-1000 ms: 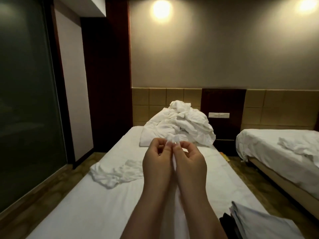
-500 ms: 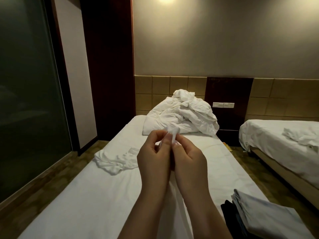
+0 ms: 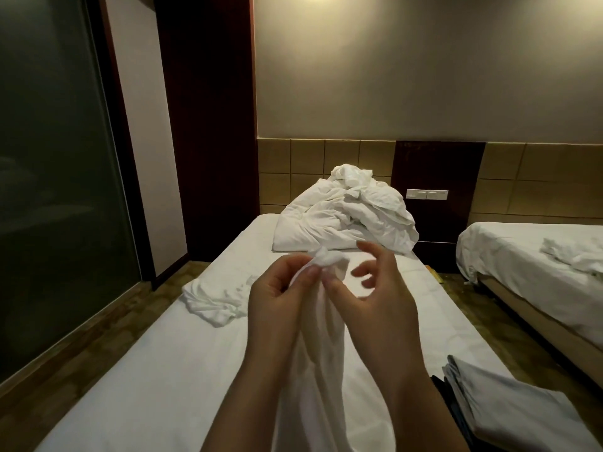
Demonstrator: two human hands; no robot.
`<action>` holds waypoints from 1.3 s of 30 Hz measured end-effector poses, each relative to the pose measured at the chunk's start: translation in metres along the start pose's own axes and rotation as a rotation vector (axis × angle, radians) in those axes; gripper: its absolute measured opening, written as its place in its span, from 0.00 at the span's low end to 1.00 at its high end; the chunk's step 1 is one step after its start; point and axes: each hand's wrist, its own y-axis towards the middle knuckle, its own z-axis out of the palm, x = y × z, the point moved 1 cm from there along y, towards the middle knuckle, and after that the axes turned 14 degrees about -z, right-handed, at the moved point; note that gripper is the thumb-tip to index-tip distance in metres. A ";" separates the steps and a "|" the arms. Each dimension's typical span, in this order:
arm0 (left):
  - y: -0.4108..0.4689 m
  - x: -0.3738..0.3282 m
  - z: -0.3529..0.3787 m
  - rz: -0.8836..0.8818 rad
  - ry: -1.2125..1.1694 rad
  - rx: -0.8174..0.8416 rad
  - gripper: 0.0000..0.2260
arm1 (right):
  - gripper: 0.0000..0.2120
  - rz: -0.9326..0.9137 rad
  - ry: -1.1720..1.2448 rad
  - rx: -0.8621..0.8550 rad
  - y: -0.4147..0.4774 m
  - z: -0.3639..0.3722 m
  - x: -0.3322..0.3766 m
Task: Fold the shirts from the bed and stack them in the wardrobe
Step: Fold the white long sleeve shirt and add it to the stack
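Dimly lit, the bed (image 3: 156, 370) stood beside a second bed (image 3: 509, 246); above it my left hand (image 3: 277, 308) pinched a white shirt (image 3: 313, 380) in its fingers, while my right hand (image 3: 381, 308) had its fingers spread.

- A white shirt (image 3: 323, 337) is pinched by the left hand (image 3: 277, 305).
- It is touched by the right hand (image 3: 375, 305), fingers spread.
- A crumpled shirt (image 3: 215, 295) is seen on the bed (image 3: 163, 370).

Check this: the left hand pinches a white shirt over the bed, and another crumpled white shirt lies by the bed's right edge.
Wrong side. The head view shows the crumpled shirt by the left edge of the bed; the left hand does pinch the held shirt.
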 end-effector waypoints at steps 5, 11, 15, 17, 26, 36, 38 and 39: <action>0.021 -0.021 -0.003 0.027 0.108 0.186 0.05 | 0.18 -0.186 0.056 0.151 0.034 -0.009 -0.003; 0.063 -0.074 0.002 0.144 0.201 0.348 0.04 | 0.20 -0.181 0.232 0.278 0.089 -0.023 0.012; 0.083 -0.097 0.008 0.175 0.224 0.370 0.05 | 0.15 -0.300 0.135 0.167 0.111 -0.033 0.024; 0.089 -0.105 0.010 0.210 0.238 0.374 0.06 | 0.12 -0.372 0.079 0.153 0.118 -0.036 0.028; 0.091 -0.113 0.017 0.289 0.287 0.357 0.04 | 0.06 -0.417 0.004 0.160 0.126 -0.044 0.035; 0.078 -0.122 0.015 0.445 0.688 0.307 0.08 | 0.05 -0.461 -0.158 0.150 0.136 -0.059 0.033; 0.078 -0.122 0.016 0.420 0.721 0.288 0.08 | 0.05 -0.494 -0.209 0.135 0.138 -0.062 0.034; 0.077 -0.122 0.016 0.407 0.726 0.278 0.08 | 0.05 -0.505 -0.227 0.127 0.139 -0.064 0.035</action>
